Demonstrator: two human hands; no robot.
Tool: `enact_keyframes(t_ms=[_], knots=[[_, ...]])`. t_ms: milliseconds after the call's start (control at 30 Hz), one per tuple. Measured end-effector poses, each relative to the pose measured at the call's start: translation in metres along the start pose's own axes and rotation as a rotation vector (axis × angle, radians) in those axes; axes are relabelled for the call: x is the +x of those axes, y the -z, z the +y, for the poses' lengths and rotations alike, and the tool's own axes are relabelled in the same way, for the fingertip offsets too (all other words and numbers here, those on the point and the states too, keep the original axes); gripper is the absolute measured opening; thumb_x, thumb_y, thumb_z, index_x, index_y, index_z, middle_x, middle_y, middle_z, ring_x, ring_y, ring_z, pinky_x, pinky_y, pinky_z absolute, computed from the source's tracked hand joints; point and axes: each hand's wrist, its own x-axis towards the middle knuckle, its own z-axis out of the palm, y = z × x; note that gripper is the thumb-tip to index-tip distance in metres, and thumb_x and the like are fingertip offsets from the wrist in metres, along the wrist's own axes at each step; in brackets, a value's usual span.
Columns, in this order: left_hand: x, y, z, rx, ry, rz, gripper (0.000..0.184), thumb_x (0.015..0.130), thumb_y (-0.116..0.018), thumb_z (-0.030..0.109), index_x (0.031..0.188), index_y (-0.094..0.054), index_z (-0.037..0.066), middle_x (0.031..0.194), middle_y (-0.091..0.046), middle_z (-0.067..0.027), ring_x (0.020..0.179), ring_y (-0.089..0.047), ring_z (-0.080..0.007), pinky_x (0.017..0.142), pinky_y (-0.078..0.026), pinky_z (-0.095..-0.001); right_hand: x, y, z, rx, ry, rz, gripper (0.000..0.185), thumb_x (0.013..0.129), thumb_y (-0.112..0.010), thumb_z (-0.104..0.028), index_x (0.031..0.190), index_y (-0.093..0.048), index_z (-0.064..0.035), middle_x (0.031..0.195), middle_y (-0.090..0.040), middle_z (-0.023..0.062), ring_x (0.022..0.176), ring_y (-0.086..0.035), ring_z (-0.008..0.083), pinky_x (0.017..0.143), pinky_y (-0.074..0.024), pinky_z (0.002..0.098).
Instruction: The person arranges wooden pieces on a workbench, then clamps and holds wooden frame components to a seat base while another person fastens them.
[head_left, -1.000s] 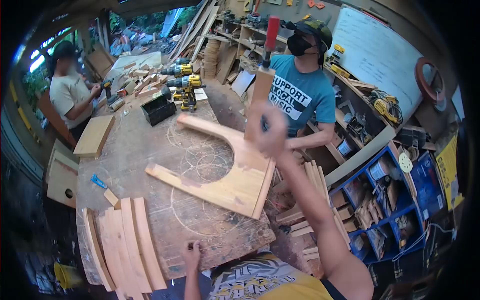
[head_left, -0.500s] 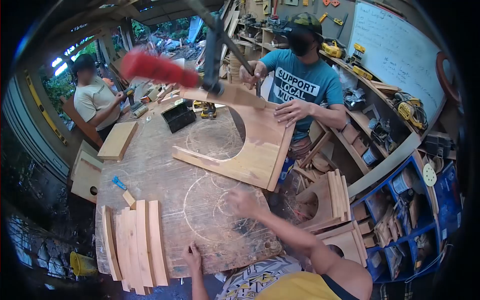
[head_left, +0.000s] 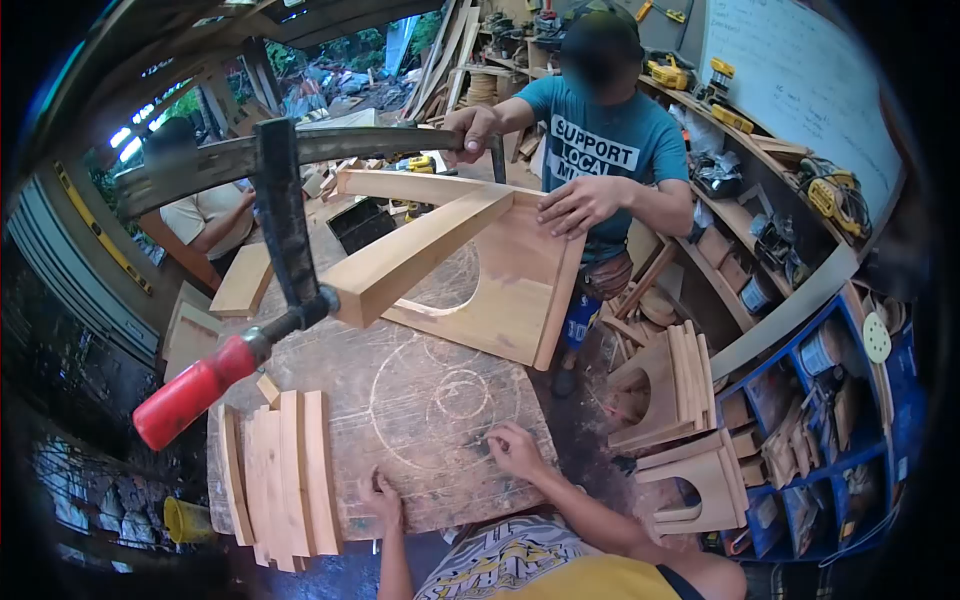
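Whiteboard (head_left: pixel 790 130) and cluttered shelves (head_left: pixel 708 215) back the workshop, with a scratched worktop (head_left: pixel 350 375) in front. From the head camera, the left hand (head_left: pixel 382 497) sits at the worktop's near edge, fingers loosely curled, nothing visible in them; the right hand (head_left: pixel 516 450) rests by the near right corner, half curled and seemingly free. Across the right edge reaches a cut-out panel (head_left: pixel 512 292), a wooden beam (head_left: pixel 420 250) slanting above it. Along the beam runs a bar clamp (head_left: pixel 283 210), its red handle (head_left: pixel 195 390) out over the left side. Opposite, the co-worker's right hand (head_left: pixel 473 133) grips the bar; the co-worker's left hand (head_left: pixel 580 207) presses the panel. Wooden strips (head_left: pixel 290 470) overhang the near left corner. Positioning the clamp seems the step in hand; the next move probably calls for steady alignment. Whether the screw is tight, I cannot tell.
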Motion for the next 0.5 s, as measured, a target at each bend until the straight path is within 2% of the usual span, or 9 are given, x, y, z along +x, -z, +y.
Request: enact_keyframes(t_ms=[67,100,167,233,300,367,400,467,500], knots=[[-0.009,0.001,0.018,-0.150,0.359,-0.061,0.024,0.084,-0.060,0.001,0.107,-0.065,0.001,0.088,-0.058,-0.0098,0.075,-0.056,-0.0208,0.069,-0.047,-0.0321,0.001,0.021,0.004,0.042,-0.219,0.092,0.010,0.083,-0.063,-0.004,0.090,-0.069,-0.0013,0.085,-0.064,0.0129,0.071,-0.063,0.0248,0.061,-0.0504,0.0322],[-0.016,0.003,0.027,-0.140,0.381,-0.064,0.024,0.084,-0.060,0.001,0.107,-0.065,0.001,0.088,-0.058,-0.0098,0.075,-0.056,-0.0208,0.069,-0.047,-0.0321,0.006,0.035,0.005,-0.005,-0.120,0.167,0.010,0.082,-0.063,-0.004,0.090,-0.068,-0.0015,0.084,-0.064,0.0143,0.072,-0.064,0.0264,0.062,-0.0507,0.0337],[-0.017,0.007,0.042,-0.128,0.283,-0.173,0.025,0.086,-0.058,0.001,0.110,-0.064,0.002,0.085,-0.059,-0.0070,0.074,-0.055,-0.0154,0.067,-0.047,-0.0300,0.026,0.052,0.019,-0.032,0.028,0.339,0.009,0.080,-0.064,0.000,0.088,-0.068,-0.0010,0.082,-0.064,0.0148,0.072,-0.064,0.0267,0.063,-0.0503,0.0327],[-0.012,0.011,0.052,-0.115,0.329,-0.260,0.025,0.087,-0.055,0.000,0.110,-0.065,0.002,0.089,-0.063,-0.0082,0.077,-0.059,-0.0173,0.071,-0.049,-0.0306,0.050,0.081,0.002,0.012,-0.001,0.390,0.007,0.082,-0.062,0.004,0.087,-0.066,0.0007,0.082,-0.062,0.0124,0.068,-0.063,0.0208,0.059,-0.0495,0.0290],[0.011,0.018,0.041,-0.159,-0.025,-0.286,0.024,0.089,-0.057,0.003,0.112,-0.064,0.000,0.097,-0.066,-0.0115,0.086,-0.063,-0.0184,0.077,-0.050,-0.0308,0.074,0.103,0.005,-0.044,0.045,0.449,0.005,0.084,-0.063,0.000,0.088,-0.066,0.0006,0.080,-0.061,0.0108,0.066,-0.062,0.0176,0.056,-0.0486,0.0273],[0.067,0.029,0.043,-0.242,-0.051,-0.065,0.024,0.092,-0.056,0.006,0.113,-0.063,-0.003,0.103,-0.067,-0.0144,0.093,-0.064,-0.0199,0.082,-0.051,-0.0321,0.098,0.124,-0.007,-0.009,0.096,0.483,0.005,0.085,-0.063,-0.001,0.087,-0.066,0.0011,0.079,-0.061,0.0099,0.066,-0.061,0.0169,0.056,-0.0476,0.0273],[0.110,0.047,0.097,-0.227,0.043,0.063,0.025,0.097,-0.052,0.010,0.113,-0.062,-0.005,0.102,-0.067,-0.0140,0.095,-0.064,-0.0207,0.085,-0.050,-0.0328,0.108,0.131,-0.009,-0.008,0.103,0.489,0.005,0.085,-0.063,-0.001,0.087,-0.066,0.0013,0.079,-0.061,0.0096,0.065,-0.061,0.0165,0.056,-0.0470,0.0272],[0.193,0.096,0.147,-0.208,-0.187,0.265,0.032,0.100,-0.049,0.017,0.121,-0.059,-0.005,0.115,-0.064,-0.0149,0.106,-0.061,-0.0234,0.094,-0.048,-0.0347,0.124,0.140,-0.014,0.023,0.122,0.495,0.005,0.085,-0.063,-0.002,0.087,-0.066,0.0012,0.077,-0.059,0.0086,0.064,-0.059,0.0155,0.056,-0.0459,0.0267],[0.228,0.109,0.208,-0.541,-0.307,0.362,0.042,0.099,-0.052,0.023,0.131,-0.051,-0.005,0.125,-0.057,-0.0184,0.115,-0.057,-0.0275,0.100,-0.043,-0.0391,0.128,0.140,-0.013,0.030,0.128,0.491,0.005,0.085,-0.063,-0.002,0.087,-0.066,0.0012,0.077,-0.059,0.0086,0.064,-0.059,0.0155,0.056,-0.0459,0.0267]])
